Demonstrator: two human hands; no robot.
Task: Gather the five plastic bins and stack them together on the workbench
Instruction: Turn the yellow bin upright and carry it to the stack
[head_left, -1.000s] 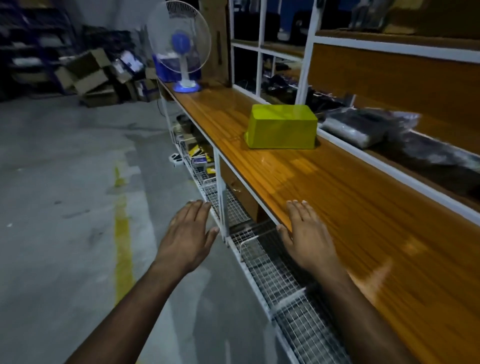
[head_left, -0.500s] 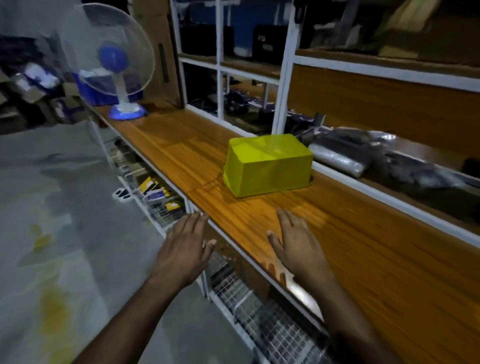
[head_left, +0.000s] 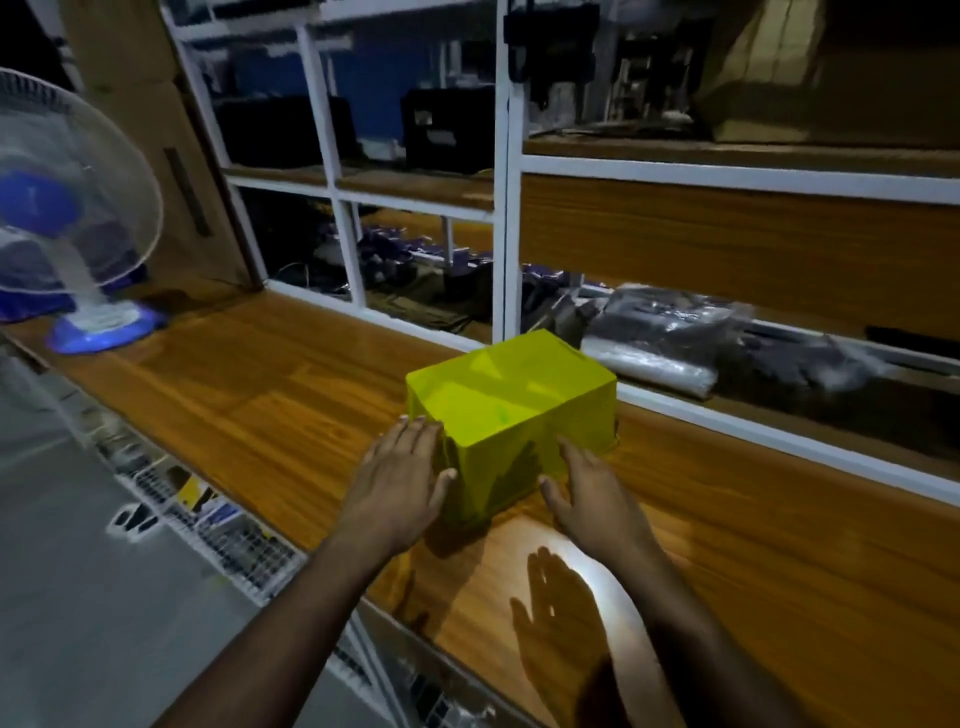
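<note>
I see one yellow-green translucent plastic bin (head_left: 511, 402) sitting upside down, base up, on the glossy orange-brown wooden surface (head_left: 270, 384), roughly at the centre of my view and close to the white-framed shelving (head_left: 506, 208) that rises along the back edge at twelve o'clock. Both bare forearms reach in from six o'clock and angle up toward the bin. The left hand (head_left: 400, 486) is held flat, palm down, fingers straight and together, its fingertips at the bin's near left corner at about nine o'clock of it; the thumb is spread out toward the bin's near wall, and I cannot tell whether skin meets plastic. The right hand (head_left: 589, 496) is likewise flat and spread, palm facing down and slightly inward, fingers pointing at the bin's near right side at about four o'clock of it, again just beside or touching, I cannot say which. Neither grip has closed round anything: both are open with fingers extended. The hands bracket the near end of the bin between them. A shadow of a hand lies on a bright patch of the surface at five o'clock. A white table fan with a blue hub and blue base (head_left: 78, 218) stands far off at ten o'clock, and dark plastic-wrapped bundles (head_left: 670, 343) lie on the shelf at two o'clock.
</note>
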